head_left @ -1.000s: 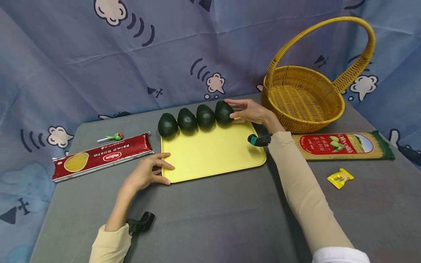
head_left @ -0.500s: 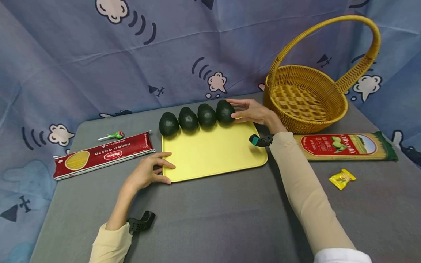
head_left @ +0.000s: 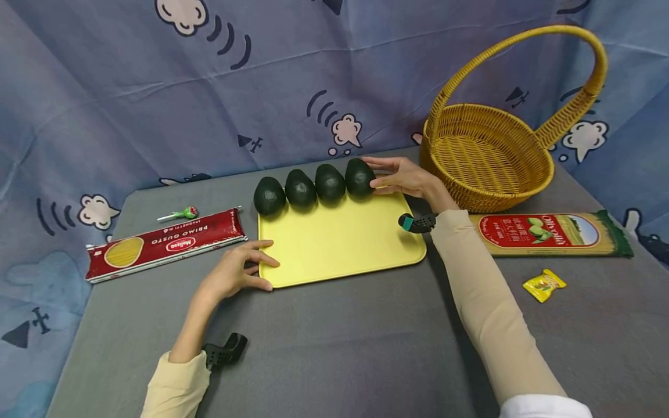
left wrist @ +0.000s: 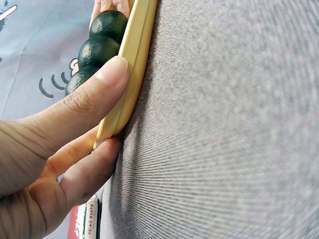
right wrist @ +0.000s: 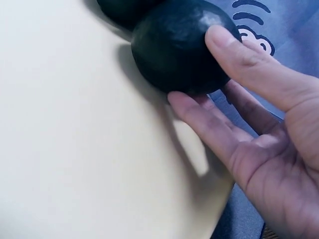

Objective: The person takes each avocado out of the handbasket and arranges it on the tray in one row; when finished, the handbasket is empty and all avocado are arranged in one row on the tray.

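Note:
Several dark green avocados stand in a row along the far edge of a yellow tray [head_left: 340,244]. My right hand [head_left: 405,177] holds the rightmost avocado [head_left: 359,179] from its right side; in the right wrist view the thumb and fingers [right wrist: 192,112] lie around that avocado [right wrist: 182,50]. At the tray's near left corner, my left hand [head_left: 235,270] grips the rim. The left wrist view has the thumb [left wrist: 97,92] over the tray's edge [left wrist: 132,64], with other fingers at the corner below.
A wicker basket [head_left: 486,200] with a tall handle stands behind right. Below it lie an Olivoilà spaghetti pack [head_left: 554,235] and a yellow wrapped candy [head_left: 544,285]. On the left are a red spaghetti pack [head_left: 162,245] and a lollipop [head_left: 185,213]. Patterned blue cloth [head_left: 287,75] hangs behind.
The head view has shifted slightly. Both hands keep their places on the tray and the rightmost avocado.

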A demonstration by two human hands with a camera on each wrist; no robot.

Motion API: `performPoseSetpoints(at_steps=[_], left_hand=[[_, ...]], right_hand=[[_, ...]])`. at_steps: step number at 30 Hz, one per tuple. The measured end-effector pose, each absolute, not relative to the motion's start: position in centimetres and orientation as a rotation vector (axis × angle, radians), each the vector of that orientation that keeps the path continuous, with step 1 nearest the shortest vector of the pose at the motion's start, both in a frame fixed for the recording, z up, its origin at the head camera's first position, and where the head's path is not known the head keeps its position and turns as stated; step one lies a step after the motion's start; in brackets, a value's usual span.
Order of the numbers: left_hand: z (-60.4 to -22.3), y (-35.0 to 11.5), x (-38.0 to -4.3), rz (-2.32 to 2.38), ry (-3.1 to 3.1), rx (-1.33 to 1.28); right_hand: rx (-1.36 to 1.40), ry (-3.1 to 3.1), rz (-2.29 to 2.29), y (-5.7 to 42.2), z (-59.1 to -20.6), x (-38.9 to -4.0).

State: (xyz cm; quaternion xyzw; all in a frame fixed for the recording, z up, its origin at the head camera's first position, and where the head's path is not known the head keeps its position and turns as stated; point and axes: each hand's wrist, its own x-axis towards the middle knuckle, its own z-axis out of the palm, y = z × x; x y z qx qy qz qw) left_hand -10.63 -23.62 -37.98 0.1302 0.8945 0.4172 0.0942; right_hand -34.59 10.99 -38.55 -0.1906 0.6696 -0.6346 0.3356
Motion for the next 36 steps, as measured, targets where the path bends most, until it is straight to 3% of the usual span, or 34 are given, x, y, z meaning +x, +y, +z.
performPoseSetpoints(at_steps=[36], left_hand=[[-37.95, -23.64, -10.74, 1.234, 2.640, 0.370]], right_hand=[[-0.505, 1.782, -1.642, 11.53, -38.91, -34.37]])
